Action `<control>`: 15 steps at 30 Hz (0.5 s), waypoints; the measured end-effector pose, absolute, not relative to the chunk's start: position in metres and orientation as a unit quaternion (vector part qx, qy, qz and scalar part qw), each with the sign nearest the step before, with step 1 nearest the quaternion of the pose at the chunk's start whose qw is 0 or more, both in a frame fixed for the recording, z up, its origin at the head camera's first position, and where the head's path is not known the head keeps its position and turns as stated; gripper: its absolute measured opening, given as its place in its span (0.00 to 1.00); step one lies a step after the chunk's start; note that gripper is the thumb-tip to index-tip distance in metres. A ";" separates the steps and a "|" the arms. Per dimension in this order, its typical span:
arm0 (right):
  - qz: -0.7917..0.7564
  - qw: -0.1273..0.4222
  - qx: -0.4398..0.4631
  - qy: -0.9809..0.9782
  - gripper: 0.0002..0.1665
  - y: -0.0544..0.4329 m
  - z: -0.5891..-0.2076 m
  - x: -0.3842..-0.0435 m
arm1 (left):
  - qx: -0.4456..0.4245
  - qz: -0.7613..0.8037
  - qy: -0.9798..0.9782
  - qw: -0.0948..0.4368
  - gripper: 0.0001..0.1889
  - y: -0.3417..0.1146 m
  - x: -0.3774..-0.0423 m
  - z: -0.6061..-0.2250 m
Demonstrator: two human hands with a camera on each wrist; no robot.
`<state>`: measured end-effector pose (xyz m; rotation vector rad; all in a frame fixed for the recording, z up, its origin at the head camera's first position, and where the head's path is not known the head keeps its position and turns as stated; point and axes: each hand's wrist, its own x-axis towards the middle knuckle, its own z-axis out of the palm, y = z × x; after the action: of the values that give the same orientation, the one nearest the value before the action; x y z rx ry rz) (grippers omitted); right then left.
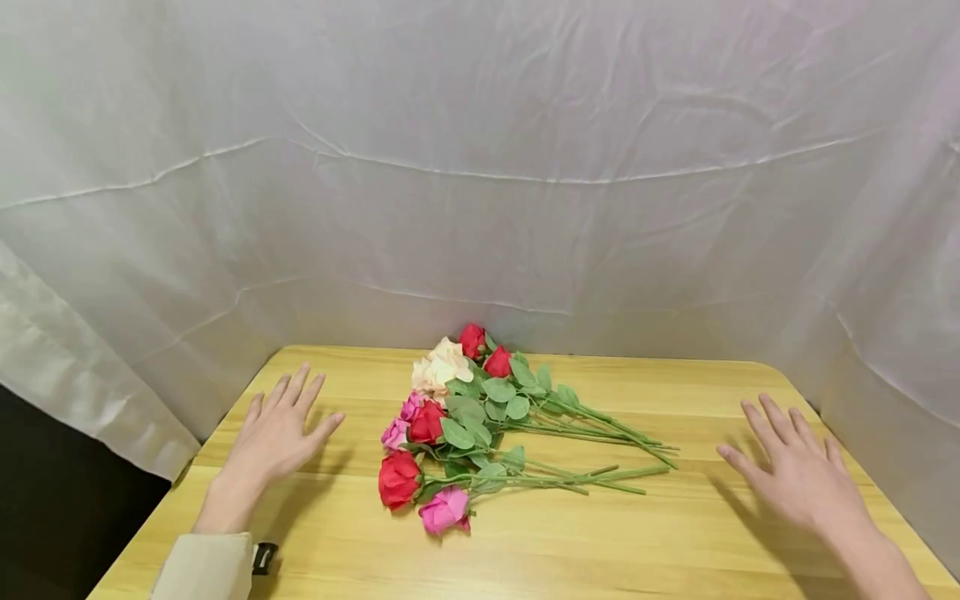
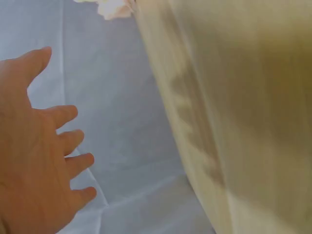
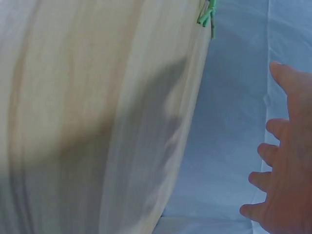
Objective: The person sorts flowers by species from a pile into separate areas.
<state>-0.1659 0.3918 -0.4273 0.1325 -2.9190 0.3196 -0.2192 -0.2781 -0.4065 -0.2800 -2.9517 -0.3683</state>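
Note:
A loose bunch of artificial-looking roses lies on the wooden table, blooms to the left and stems to the right. Among them are a red rose (image 1: 399, 480), a pink rose (image 1: 445, 510) and a cream rose (image 1: 444, 363); green leaves (image 1: 465, 412) cover the middle. To the left of the blooms my left hand (image 1: 273, 442) hovers over the table with fingers spread, holding nothing. My right hand (image 1: 802, 475) is held likewise beyond the ends of the green stems (image 1: 622, 475), its fingers apart. In the wrist views, the left palm (image 2: 34, 161) and right palm (image 3: 292, 185) are bare.
The wooden table (image 1: 570, 550) has rounded far corners. Grey cloth (image 1: 525, 233) hangs behind it and along both sides. A dark area (image 1: 67, 500) lies beyond the left edge. A small black object (image 1: 264, 558) shows beside the left sleeve (image 1: 206, 567).

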 end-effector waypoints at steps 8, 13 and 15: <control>0.142 0.114 0.057 -0.982 0.50 0.383 -0.414 -0.171 | -0.144 -0.122 -0.966 0.177 0.39 -0.253 -0.215 -0.389; 0.192 0.122 0.083 -0.970 0.48 0.372 -0.400 -0.178 | -0.190 -0.130 -0.942 0.245 0.34 -0.227 -0.211 -0.378; 0.207 0.115 0.088 -0.968 0.48 0.365 -0.395 -0.182 | -0.210 -0.140 -0.931 0.262 0.33 -0.214 -0.210 -0.375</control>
<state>-0.1816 0.3654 -0.3951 0.2566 -2.8349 0.6063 -0.2101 -0.2139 -0.3751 -0.5694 -2.5203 -0.3795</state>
